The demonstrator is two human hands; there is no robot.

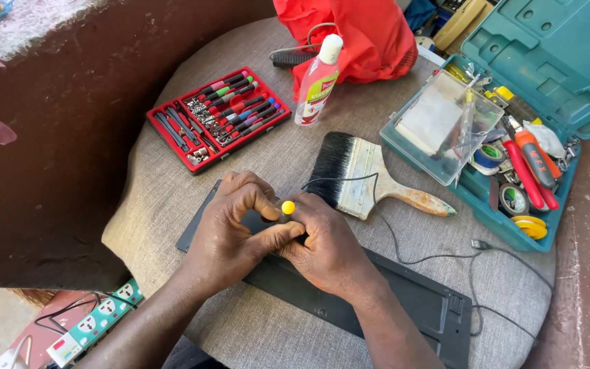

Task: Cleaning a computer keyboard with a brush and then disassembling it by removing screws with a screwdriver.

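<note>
A black keyboard (404, 301) lies face down on a grey cloth-covered round table (172, 191). Both hands meet over its left part. My right hand (326, 246) grips a small screwdriver with a yellow cap (287, 207), held upright against the keyboard's back. My left hand (233, 225) closes around the same tool and the right hand's fingers, steadying it. The screwdriver's shaft and tip are hidden by the fingers. The keyboard's thin black cable (404, 253) trails off to the right.
A red case of small screwdrivers (216, 116) lies open behind the hands. Near it stand a clear bottle of pink liquid (317, 82), a wide paintbrush (363, 174) and a red cloth (349, 34). An open teal toolbox (513, 116) sits right. A power strip (97, 321) lies lower left.
</note>
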